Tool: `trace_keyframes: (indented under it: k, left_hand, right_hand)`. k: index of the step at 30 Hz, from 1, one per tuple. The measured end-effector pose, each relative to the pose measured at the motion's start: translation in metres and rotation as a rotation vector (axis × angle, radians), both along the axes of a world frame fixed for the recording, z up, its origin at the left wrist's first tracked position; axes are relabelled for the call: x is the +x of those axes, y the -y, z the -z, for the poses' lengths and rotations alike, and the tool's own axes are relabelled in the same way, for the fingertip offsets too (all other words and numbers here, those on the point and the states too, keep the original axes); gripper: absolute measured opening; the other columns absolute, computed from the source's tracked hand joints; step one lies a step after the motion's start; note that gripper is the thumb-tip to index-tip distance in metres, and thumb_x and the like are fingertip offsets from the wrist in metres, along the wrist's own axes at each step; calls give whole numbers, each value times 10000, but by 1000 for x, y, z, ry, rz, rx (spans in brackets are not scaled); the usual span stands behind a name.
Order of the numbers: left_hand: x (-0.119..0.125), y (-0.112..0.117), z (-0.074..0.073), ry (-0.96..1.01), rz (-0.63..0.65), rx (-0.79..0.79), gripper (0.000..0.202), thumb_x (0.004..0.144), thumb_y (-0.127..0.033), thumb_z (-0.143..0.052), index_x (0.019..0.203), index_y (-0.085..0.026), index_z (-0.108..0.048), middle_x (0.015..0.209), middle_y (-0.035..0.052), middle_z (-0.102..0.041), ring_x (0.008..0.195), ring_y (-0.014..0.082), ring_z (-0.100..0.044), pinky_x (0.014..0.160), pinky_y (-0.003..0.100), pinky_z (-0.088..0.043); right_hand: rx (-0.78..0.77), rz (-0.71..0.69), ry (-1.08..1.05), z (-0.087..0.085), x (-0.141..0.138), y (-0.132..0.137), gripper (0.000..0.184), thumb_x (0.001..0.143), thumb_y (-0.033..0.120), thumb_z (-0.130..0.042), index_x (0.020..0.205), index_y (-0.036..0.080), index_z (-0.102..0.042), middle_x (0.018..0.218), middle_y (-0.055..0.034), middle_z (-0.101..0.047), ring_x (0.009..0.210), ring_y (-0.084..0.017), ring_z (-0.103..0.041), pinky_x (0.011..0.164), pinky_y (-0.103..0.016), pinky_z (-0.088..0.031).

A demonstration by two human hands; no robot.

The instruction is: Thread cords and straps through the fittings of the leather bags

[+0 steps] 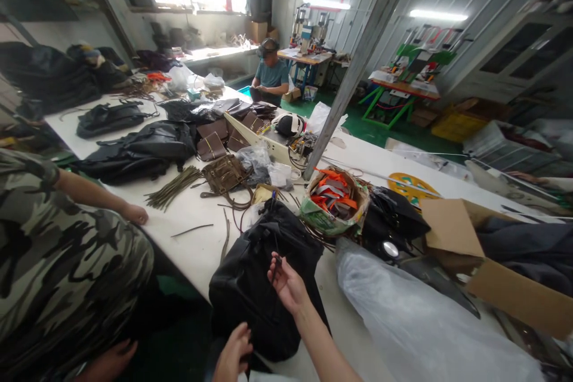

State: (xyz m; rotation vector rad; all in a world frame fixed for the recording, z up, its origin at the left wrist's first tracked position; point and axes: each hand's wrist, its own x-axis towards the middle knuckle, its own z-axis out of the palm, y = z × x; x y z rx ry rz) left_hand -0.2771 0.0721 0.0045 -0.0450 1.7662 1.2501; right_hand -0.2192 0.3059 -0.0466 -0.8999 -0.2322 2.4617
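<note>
A black bag lies on the white table in front of me. Over it, my right hand is closed, palm up, with a thin black strap pinched between thumb and fingers. The strap runs up toward the top of the bag. My left hand is by the bag's near left edge, fingers loosely bent and apart, with nothing visible in it. Its lower part is cut off by the frame.
A sack of orange strips, a clear plastic bag and an open cardboard box stand to the right. Beyond lie a brown bag and a metal post. A person in camouflage stands left; another person sits farther back.
</note>
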Motion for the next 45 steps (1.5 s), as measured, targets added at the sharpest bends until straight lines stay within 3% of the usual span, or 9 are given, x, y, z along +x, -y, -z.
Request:
trace_keyframes:
  k: [3, 5, 8, 12, 16, 20, 23, 36, 45]
  left_hand:
    - [-22, -37, -3, -294, 70, 12, 579, 942, -626, -639, 1346, -213, -692, 1593, 167, -582, 1559, 375, -456, 1327, 529, -301]
    - [-33, -72, -3, -405, 184, 142, 504, 962, -605, -648, 1265, -213, -739, 1590, 143, -577, 1560, 354, -441, 1363, 480, -228]
    - [-36, -125, 4, -234, 303, 359, 550, 907, -540, -773, 1350, -221, -703, 1471, 135, -669, 1420, 325, -578, 1293, 458, -357]
    - [-32, -159, 24, -45, 337, 336, 580, 837, -599, -839, 1174, -138, -740, 1129, 155, -788, 1048, 289, -750, 1003, 416, -588]
    - [-31, -137, 33, 139, 354, 233, 688, 831, -782, -747, 1020, -121, -722, 841, 88, -746, 523, 118, -578, 602, 319, -571]
    - [-34, -110, 23, 242, 333, 167, 757, 654, -886, -807, 826, -168, -638, 570, -65, -501, 400, 33, -270, 380, 193, -259]
    - [-34, -104, 13, 288, 261, 193, 770, 586, -901, -832, 808, -212, -567, 535, -131, -315, 420, 27, -162, 389, 182, -112]
    - [-24, -81, -28, 394, -16, 276, 725, 565, -750, -964, 825, -202, -567, 561, -150, -233, 468, 18, -113, 424, 191, -82]
    - [-23, -82, -9, 475, -94, 318, 621, 642, -644, -973, 835, -192, -592, 561, -125, -305, 437, 21, -188, 426, 192, -150]
  right_hand:
    - [-4, -2, 11, 1, 1, -2, 265, 1025, 362, -783, 1217, 180, -782, 1080, -52, -805, 944, -161, -755, 883, -303, -634]
    - [6, -5, 25, 1, 1, -4, 301, 1008, 384, -805, 1212, 164, -782, 1075, -66, -804, 950, -172, -757, 877, -310, -637]
    - [47, 19, 62, 2, 0, -6, 337, 964, 413, -854, 1177, 160, -787, 1069, -71, -807, 931, -171, -756, 851, -290, -635]
    - [110, 16, 139, 0, 4, -8, 429, 918, 464, -891, 1192, 154, -778, 1114, -101, -813, 891, -191, -765, 736, -279, -639]
    - [132, -14, 183, 0, 10, -6, 484, 909, 473, -899, 1191, 100, -775, 1110, -179, -812, 888, -244, -783, 631, -286, -634]
    - [100, 77, 155, 5, 4, -4, 386, 931, 409, -891, 1136, 99, -787, 1096, -157, -817, 909, -211, -787, 770, -306, -676]
    - [55, 151, 101, 10, -8, -1, 289, 960, 364, -864, 1083, 112, -793, 1052, -117, -815, 939, -190, -783, 896, -322, -679]
    - [80, 256, 24, 19, -28, 1, 370, 873, 402, -944, 1053, 117, -790, 976, -84, -791, 907, -198, -758, 1003, -422, -667]
    - [121, 168, -52, 0, -20, -3, 374, 943, 432, -869, 1165, 140, -792, 1084, -92, -793, 985, -204, -755, 1070, -430, -619]
